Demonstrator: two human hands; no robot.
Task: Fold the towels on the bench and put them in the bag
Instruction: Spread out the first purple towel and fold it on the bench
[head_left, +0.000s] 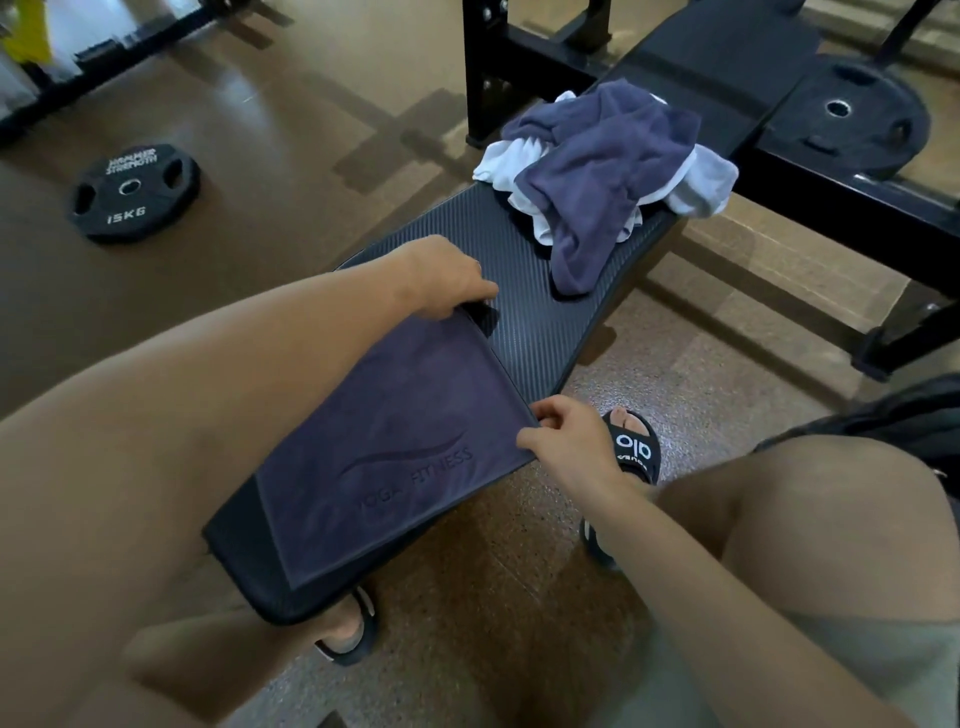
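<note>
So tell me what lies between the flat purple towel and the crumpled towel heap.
Head view: only bare ribbed black bench pad separates flat purple towel from heap.

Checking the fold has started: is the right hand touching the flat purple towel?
Touching. The head view shows the right hand pinching the flat towel's near corner at the bench edge.

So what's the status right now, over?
Left hand and right hand each pinch a corner of the purple towel, flat on the bench. Crumpled towel pile waits. Nothing in the way.
</note>
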